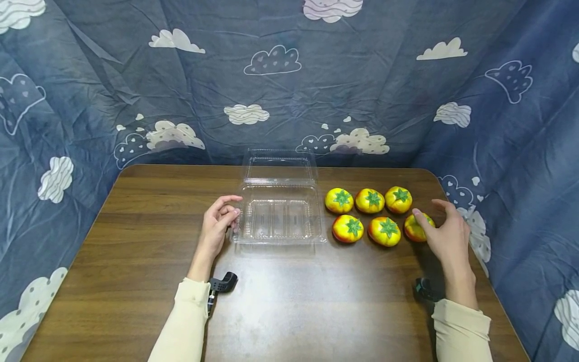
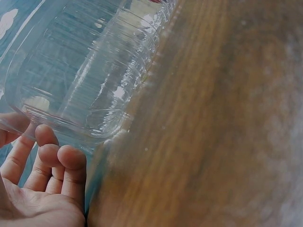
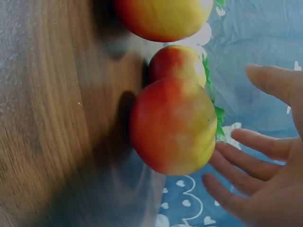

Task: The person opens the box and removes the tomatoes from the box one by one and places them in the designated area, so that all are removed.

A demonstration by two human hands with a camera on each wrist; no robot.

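Right hand (image 1: 448, 236) spread beside tomato (image 1: 415, 229)

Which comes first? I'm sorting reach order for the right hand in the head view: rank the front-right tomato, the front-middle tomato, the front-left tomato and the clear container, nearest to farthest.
1. Front-right tomato, at the right hand's fingertips.
2. Front-middle tomato, one place left.
3. Front-left tomato, beside the container.
4. Clear container, table centre, by the left hand.
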